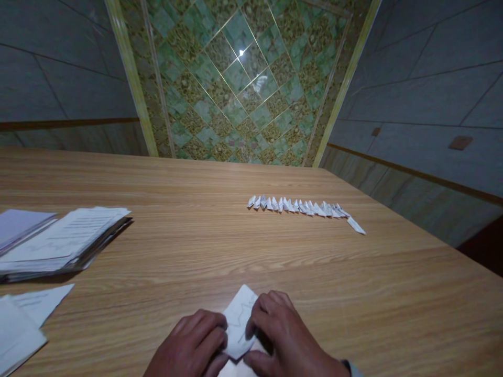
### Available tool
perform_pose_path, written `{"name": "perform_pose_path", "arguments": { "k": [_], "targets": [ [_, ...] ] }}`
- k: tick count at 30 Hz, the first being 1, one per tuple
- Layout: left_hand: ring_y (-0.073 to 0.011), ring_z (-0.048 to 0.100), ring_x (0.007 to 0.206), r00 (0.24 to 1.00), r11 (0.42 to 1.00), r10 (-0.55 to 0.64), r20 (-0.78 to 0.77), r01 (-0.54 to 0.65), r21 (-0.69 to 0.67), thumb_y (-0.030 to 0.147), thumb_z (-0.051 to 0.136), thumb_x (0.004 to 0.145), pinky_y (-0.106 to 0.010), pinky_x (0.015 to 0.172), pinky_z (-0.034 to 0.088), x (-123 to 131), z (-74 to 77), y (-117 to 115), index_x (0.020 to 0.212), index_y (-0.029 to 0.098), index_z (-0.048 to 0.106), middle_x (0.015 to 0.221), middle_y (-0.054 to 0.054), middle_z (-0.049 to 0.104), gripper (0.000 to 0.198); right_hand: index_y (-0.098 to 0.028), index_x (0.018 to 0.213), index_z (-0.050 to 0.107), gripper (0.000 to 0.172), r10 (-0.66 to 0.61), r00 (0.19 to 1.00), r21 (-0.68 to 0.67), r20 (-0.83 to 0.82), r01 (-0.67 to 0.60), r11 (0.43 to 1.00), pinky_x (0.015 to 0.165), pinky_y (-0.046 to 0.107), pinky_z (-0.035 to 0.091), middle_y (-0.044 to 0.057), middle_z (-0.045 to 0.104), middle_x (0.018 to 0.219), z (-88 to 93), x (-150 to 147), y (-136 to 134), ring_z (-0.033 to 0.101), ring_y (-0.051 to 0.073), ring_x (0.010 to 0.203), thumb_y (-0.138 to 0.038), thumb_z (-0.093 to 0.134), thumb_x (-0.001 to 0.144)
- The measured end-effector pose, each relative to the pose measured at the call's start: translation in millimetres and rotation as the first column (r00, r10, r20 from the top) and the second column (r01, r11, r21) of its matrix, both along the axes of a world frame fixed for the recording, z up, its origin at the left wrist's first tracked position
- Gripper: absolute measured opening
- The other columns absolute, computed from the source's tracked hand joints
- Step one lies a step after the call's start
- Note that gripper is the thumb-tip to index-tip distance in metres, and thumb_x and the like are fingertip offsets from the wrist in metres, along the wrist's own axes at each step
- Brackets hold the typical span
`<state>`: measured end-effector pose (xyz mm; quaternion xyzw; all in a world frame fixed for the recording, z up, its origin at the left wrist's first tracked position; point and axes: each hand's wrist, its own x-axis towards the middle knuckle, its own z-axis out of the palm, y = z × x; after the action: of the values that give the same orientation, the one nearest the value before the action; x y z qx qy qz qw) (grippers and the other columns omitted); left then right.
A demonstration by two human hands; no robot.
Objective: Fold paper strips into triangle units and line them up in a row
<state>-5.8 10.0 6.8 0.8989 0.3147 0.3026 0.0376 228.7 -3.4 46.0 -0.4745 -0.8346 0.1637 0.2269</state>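
Note:
A folded piece of white paper [239,320] with a zigzag line drawn on it is between my two hands at the bottom centre. My left hand [196,343] has its fingers closed on the paper's left edge. On the right side, my right hand [281,335] pinches the same paper, thumb below and curled fingers above. Part of the paper's lower end is hidden by the hands. Farther back, a row of small folded white papers [296,205] stands on the wooden table [176,225], with one flatter folded piece [356,225] at its right end.
At the left lies a stack of printed sheets [66,238] on darker papers, beside a lilac sheet [19,226]. Loose white papers [19,332] lie at the lower left. The table's far edge meets a green tiled wall [251,115], and its right edge slopes toward a grey wall.

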Motion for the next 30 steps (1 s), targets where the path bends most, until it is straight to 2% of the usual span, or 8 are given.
{"name": "perform_pose_path", "arguments": {
  "k": [4, 12, 17, 23, 30],
  "targets": [
    [-0.0211, 0.066, 0.082, 1.0, 0.992, 0.025, -0.018, -0.027, -0.122, 0.033, 0.054, 0.103, -0.03, 0.07, 0.05, 1.2, -0.5, 1.0, 0.092, 0.027, 0.062, 0.095, -0.001, 0.069, 0.014, -0.027, 0.09, 0.069, 0.022, -0.02, 1.0, -0.084, -0.004, 0.019, 0.996, 0.088, 0.032, 0.043, -0.003, 0.063, 0.094, 8.5, 7.3, -0.1, 0.06, 0.02, 0.097, -0.015, 0.083, 0.077],
    [-0.0235, 0.066, 0.093, 0.983, 0.934, 0.179, -0.036, -0.182, -0.308, 0.021, 0.067, 0.091, -0.034, 0.077, 0.053, 8.8, 16.2, -2.5, 0.083, 0.025, 0.063, 0.101, -0.002, 0.067, 0.011, -0.024, 0.081, 0.068, 0.02, -0.082, 0.996, -0.118, -0.036, 0.077, 0.99, 0.09, 0.035, 0.041, -0.004, 0.062, 0.089, 6.1, 0.6, 0.3, 0.06, 0.019, 0.094, -0.012, 0.083, 0.079],
    [-0.0254, 0.065, 0.093, 0.967, 0.92, 0.252, -0.032, -0.25, -0.302, 0.021, 0.065, 0.092, -0.038, 0.078, 0.052, 13.9, 18.0, -3.7, 0.079, 0.024, 0.061, 0.101, -0.003, 0.066, 0.014, -0.022, 0.077, 0.065, 0.021, -0.122, 0.992, -0.087, -0.035, 0.119, 0.989, 0.091, 0.037, 0.041, -0.003, 0.062, 0.087, 2.6, -4.3, 0.3, 0.059, 0.02, 0.092, -0.011, 0.083, 0.079],
    [-0.0275, 0.064, 0.093, 0.973, 0.932, 0.228, -0.041, -0.231, -0.279, 0.025, 0.066, 0.092, -0.04, 0.076, 0.05, 12.4, 7.7, 0.9, 0.081, 0.025, 0.062, 0.104, -0.004, 0.065, 0.012, -0.021, 0.075, 0.063, 0.022, -0.168, 0.985, -0.047, -0.033, 0.166, 0.985, 0.091, 0.037, 0.042, -0.002, 0.062, 0.086, 1.0, -8.0, -1.1, 0.059, 0.022, 0.095, -0.013, 0.083, 0.079],
    [-0.0286, 0.064, 0.095, 0.972, 0.939, 0.231, -0.043, -0.234, -0.251, 0.022, 0.068, 0.09, -0.043, 0.079, 0.049, 11.0, 2.5, 2.1, 0.081, 0.024, 0.059, 0.106, -0.004, 0.065, 0.013, -0.021, 0.073, 0.063, 0.022, -0.184, 0.98, 0.007, -0.071, 0.185, 0.983, 0.091, 0.037, 0.041, -0.003, 0.062, 0.083, -4.8, -11.9, -1.2, 0.059, 0.02, 0.089, -0.011, 0.081, 0.079]
  ]
}}
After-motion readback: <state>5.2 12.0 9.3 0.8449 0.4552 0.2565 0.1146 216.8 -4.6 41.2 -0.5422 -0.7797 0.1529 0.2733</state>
